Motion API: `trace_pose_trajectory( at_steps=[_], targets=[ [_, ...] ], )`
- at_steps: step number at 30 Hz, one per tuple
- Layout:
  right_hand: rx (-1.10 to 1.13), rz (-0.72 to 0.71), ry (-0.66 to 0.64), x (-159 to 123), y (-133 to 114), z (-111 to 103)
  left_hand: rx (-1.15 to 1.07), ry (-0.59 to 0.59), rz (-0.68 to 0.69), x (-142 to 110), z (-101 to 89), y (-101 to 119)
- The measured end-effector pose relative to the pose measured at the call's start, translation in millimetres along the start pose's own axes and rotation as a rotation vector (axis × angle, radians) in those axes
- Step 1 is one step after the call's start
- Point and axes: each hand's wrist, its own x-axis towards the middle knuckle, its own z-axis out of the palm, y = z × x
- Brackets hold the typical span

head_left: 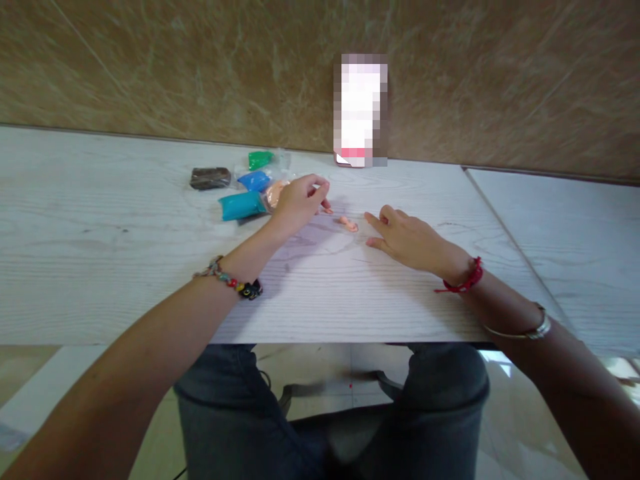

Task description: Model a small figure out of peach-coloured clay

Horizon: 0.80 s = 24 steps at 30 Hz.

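Two small lumps of peach-coloured modelling clay (349,224) lie joined or touching on the white wood-grain table (320,287), between my hands. Just left of them is my left hand (303,200), its fingers bent and the thumb against the index finger; whatever is in that pinch is too small to make out. A tiny pinkish bit, either clay or a fingertip, shows under its lower fingers. My right hand (407,239) rests to the right of the clay, thumb and index finger apart, holding nothing. Partly behind my left wrist is a clear packet of peach clay (275,194).
Beyond my left hand lie a teal packet (243,206), a blue packet (255,181), a green packet (261,159) and a dark brown wrapped block (210,178). A blurred-out phone-like screen (357,110) leans on the brown marbled wall (225,73). A seam (510,233) crosses the tabletop at right.
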Motion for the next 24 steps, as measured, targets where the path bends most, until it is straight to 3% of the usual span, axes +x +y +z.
trace_pose_trajectory(
  at_steps=[7, 15, 24],
  targets=[
    [0.055, -0.008, 0.013, 1.6, 3.4, 1.4, 0.016, -0.008, -0.021, -0.1, -1.2, 1.8],
    [0.225, -0.070, -0.030, -7.0, 24.4, -9.0, 0.031, -0.023, -0.003, 2.5, 0.6, -3.2],
    [0.456, -0.047, 0.239, 17.8, 24.8, 11.4, 0.082, -0.032, 0.030, 5.2, 4.0, -7.9]
  ],
)
